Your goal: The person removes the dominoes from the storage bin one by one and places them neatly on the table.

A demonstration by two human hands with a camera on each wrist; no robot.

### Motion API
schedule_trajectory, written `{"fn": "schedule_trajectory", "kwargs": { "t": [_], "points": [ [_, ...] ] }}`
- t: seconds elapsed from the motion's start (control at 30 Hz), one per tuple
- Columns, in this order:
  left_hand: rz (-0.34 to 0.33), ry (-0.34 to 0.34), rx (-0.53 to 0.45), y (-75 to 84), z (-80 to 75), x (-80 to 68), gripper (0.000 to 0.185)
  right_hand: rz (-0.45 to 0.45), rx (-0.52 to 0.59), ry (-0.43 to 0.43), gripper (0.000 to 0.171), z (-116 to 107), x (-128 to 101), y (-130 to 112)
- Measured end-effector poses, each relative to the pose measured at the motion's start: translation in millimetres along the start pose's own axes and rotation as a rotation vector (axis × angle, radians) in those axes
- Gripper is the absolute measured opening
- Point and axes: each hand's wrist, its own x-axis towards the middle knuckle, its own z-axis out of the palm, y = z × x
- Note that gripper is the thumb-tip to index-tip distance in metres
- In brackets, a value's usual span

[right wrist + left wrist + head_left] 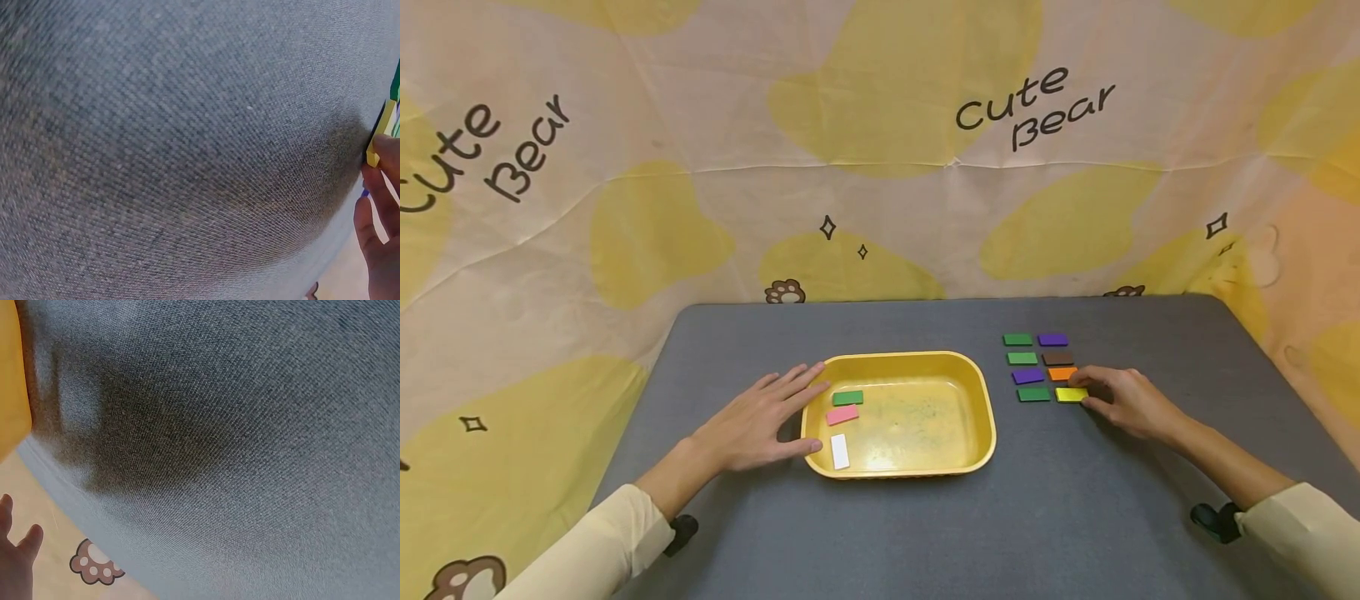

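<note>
My right hand (1129, 402) pinches the near end of a flat yellow domino block (1071, 395) between thumb and fingers. In the right wrist view the thumb lies on the yellow block (382, 132) at the frame's edge. Just behind it an orange block (1062, 374) is partly covered by the fingers. My left hand (767, 421) spreads its fingers at the left rim of a yellow plastic tray (987, 417), holding nothing. Inside the tray lie a green block (847, 398), a pink block (842, 415) and a white block (840, 452).
Beside the yellow block, two columns of blocks hold greens (1033, 395), purples (1027, 377) and a brown one (1058, 358). All lie flat on the grey cloth-covered table (910, 533). A patterned curtain (880, 200) hangs behind the table's back edge.
</note>
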Motion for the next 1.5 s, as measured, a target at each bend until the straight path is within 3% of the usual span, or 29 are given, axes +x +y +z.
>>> {"fn": "schedule_trajectory", "kwargs": {
  "t": [0.7,0.97,1.17,1.5],
  "points": [
    [-0.005,-0.004,-0.006,1.8,-0.2,0.8,0.086,-0.029,-0.014,0.009,0.036,0.1,-1.2,2.4],
    [-0.007,-0.006,-0.009,1.5,-0.5,1.4,0.086,-0.01,-0.001,0.02,0.034,-10.6,6.3,-4.5],
    [-0.008,-0.008,-0.009,0.6,-0.9,0.9,0.086,-0.053,0.066,0.036,0.035,-24.5,34.6,-22.9],
    [-0.009,-0.006,-0.007,0.2,-0.4,0.8,0.086,-0.085,0.233,-0.04,0.033,-30.2,99.4,-79.6]
  ]
}}
